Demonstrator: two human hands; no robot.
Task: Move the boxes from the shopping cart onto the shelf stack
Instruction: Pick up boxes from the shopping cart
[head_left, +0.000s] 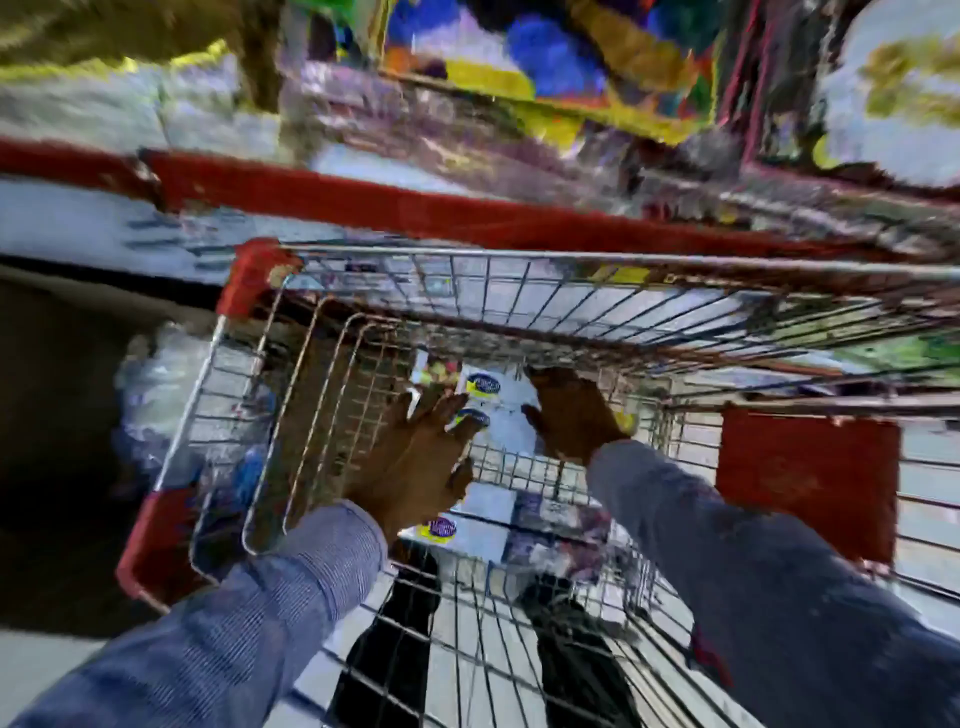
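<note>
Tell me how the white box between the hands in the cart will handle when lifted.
The white box looks flat-sided with firm edges, so probably stiff. The left hand and right hand flank it, suggesting bulk more than weight. Its glossy face may be somewhat slippery.

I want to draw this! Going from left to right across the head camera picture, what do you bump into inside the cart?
Red corner bumper → left hand → white box → right hand → red flap.
</note>
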